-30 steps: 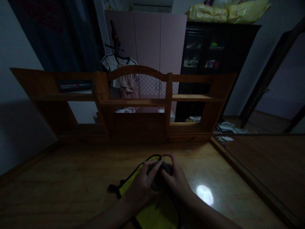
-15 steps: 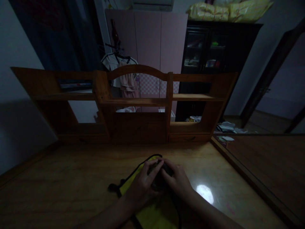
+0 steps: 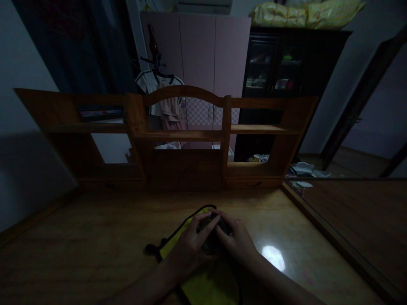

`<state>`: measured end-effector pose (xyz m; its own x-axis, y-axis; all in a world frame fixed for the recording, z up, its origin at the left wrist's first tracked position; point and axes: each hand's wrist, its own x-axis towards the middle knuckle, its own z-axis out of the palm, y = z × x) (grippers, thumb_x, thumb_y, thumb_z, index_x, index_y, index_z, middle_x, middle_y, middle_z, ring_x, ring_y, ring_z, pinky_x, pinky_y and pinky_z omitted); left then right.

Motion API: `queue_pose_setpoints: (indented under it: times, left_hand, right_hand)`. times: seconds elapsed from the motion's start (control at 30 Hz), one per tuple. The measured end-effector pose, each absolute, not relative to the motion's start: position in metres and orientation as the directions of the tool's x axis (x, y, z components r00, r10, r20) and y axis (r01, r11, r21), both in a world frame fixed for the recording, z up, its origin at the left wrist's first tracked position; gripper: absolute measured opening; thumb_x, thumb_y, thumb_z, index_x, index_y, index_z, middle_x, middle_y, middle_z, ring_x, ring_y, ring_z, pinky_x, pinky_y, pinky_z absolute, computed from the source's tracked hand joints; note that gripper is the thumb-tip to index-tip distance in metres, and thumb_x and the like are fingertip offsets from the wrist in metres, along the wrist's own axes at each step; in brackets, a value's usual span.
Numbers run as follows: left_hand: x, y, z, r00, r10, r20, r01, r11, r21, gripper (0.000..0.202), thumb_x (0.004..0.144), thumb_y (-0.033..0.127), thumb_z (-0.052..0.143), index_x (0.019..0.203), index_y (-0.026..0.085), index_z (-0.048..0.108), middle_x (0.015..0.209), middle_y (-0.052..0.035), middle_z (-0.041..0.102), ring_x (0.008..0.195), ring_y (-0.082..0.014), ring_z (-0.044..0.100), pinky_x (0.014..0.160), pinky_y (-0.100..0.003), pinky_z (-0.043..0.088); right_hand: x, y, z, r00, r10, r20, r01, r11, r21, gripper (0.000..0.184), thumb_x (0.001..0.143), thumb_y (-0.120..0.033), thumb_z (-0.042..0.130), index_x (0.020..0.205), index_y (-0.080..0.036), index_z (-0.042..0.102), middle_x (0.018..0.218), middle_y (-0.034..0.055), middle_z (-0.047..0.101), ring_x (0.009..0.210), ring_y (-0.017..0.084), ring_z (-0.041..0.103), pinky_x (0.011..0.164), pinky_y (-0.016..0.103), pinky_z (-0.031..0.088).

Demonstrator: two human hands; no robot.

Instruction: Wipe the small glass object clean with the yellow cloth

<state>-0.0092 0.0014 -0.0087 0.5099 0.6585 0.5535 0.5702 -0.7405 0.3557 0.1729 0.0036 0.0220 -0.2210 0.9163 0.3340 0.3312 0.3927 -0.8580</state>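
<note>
Both hands are wrapped round a dark rounded object [image 3: 210, 245] whose kind I cannot make out in the dim light. My left hand [image 3: 190, 241] is closed on its left side, with fingers reaching over the top. On the opposite side my right hand [image 3: 237, 237] grips it, its fingertips meeting the left ones. Beneath them a yellow cloth piece [image 3: 210, 284] with black edging lies flat on the wooden tabletop [image 3: 95, 237]. A black strap end [image 3: 151, 250] sticks out from the cloth's left edge.
A wooden shelf unit [image 3: 181, 135] with several compartments stands along the table's far edge. Behind it are a pink wardrobe [image 3: 197, 55], hanging clothes [image 3: 170, 106] and a dark cabinet [image 3: 314, 67]. A raised wooden edge [image 3: 324, 233] bounds the table's right side.
My hands keep their place round the dark object, with only a slight shift of the fingers on top. The yellow cloth has not moved.
</note>
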Motion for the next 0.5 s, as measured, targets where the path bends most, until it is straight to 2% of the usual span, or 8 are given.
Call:
queue_pose_setpoints:
  times: [0.2, 0.37, 0.5]
  left_hand:
    - [-0.0105, 0.0017, -0.0106, 0.509, 0.654, 0.559, 0.567, -0.744, 0.354, 0.093, 0.071, 0.022, 0.081, 0.147, 0.029, 0.029, 0.137, -0.0119, 0.034, 0.127, -0.0312, 0.045, 0.106, -0.046, 0.047]
    - [-0.0095, 0.0005, -0.0096, 0.487, 0.680, 0.547, 0.561, -0.724, 0.401, 0.090, 0.073, 0.022, 0.079, 0.146, 0.029, 0.029, 0.137, -0.0114, 0.035, 0.127, -0.0299, 0.047, 0.105, -0.045, 0.048]
    - [-0.0081, -0.0006, -0.0049, 0.452, 0.700, 0.553, 0.551, -0.706, 0.444, 0.087, 0.074, 0.023, 0.078, 0.145, 0.027, 0.030, 0.135, -0.0113, 0.036, 0.127, -0.0295, 0.047, 0.107, -0.046, 0.046]
  right_hand:
    - [0.1728, 0.0045, 0.0176, -0.217, 0.918, 0.332, 0.336, 0.389, -0.858, 0.040, 0.088, -0.023, 0.058, 0.128, -0.024, 0.061, 0.105, 0.0068, 0.075, 0.097, 0.025, 0.070, 0.089, 0.039, 0.055]
    - [0.1727, 0.0044, 0.0188, -0.212, 0.923, 0.321, 0.294, 0.374, -0.880, 0.041, 0.089, -0.026, 0.060, 0.130, -0.027, 0.059, 0.120, 0.0050, 0.069, 0.109, 0.024, 0.066, 0.095, 0.038, 0.051]
    - [0.1726, 0.0026, 0.0215, -0.234, 0.924, 0.302, 0.262, 0.359, -0.896, 0.042, 0.092, -0.032, 0.058, 0.133, -0.028, 0.055, 0.124, 0.0045, 0.067, 0.112, 0.024, 0.064, 0.098, 0.039, 0.049]
